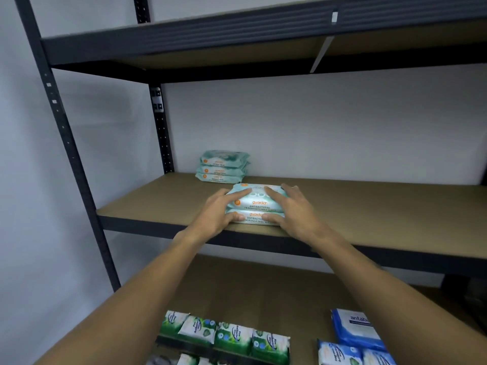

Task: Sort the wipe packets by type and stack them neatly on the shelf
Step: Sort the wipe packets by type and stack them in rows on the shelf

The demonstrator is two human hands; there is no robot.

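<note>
- Front stack (259,204): two pale-teal "guardian" antibacterial wipe packets, one lying flat on the other, printed faces forward. Placed at the front edge of the middle shelf (369,206), left of centre.
- Left grip (218,209): clasped on the left end of the front stack. Fingers spread over the top packet, thumb against the front face of the lower packet.
- Right grip (292,209): clasped on the right end of the front stack. Fingers over the top packet, thumb at the lower packet's front face.
- Back stack (222,167): three packets of the same teal type, piled flat at the rear left of the middle shelf, close to the wall and near the rear upright (162,133). Behind the front stack, slightly left of it and apart from it.
- Middle shelf: brown board in a dark metal frame.
- Green packets (226,335): four green-and-white packets side by side in a row on the lower shelf (263,285). More of the kind below them, cut off by the picture edge.
- Blue packets (355,330): at the right of the lower shelf. One marked "antab…", with blue-and-white ones in front of it, partly out of view.
- Upper shelf (237,40): dark beam and brown underside only; top surface hidden.
</note>
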